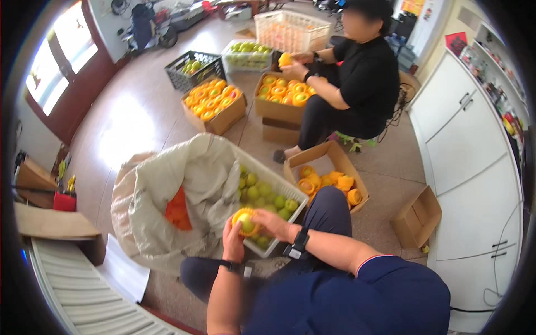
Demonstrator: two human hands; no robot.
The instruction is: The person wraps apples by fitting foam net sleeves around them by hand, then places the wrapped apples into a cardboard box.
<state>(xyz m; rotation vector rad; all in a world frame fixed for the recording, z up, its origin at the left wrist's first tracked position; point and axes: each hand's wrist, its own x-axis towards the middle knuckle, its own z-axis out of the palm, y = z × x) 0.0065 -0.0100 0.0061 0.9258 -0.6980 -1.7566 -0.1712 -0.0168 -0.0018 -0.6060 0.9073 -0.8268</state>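
Note:
Between my two hands is a green fruit (248,225) in a yellow foam net sleeve. My left hand (233,240) grips its left side, thumb on the fruit. At its right side, my right hand (271,224) holds the sleeve. Just beyond them a white plastic crate (296,190) holds bare green fruits (264,192). Left of the crate stands a large woven sack (163,167) with its mouth wide and orange material (178,209) inside. A cardboard box (360,184) beyond my right knee contains several yellow-sleeved fruits (345,183).
A co-worker (368,79) sits ahead at the right, holding a sleeved fruit above a full cardboard box (276,109). Another full box (226,119), a dark crate (169,73) and pale crates (293,29) stand nearby. A small cardboard box (418,217) lies by white cabinets (469,167).

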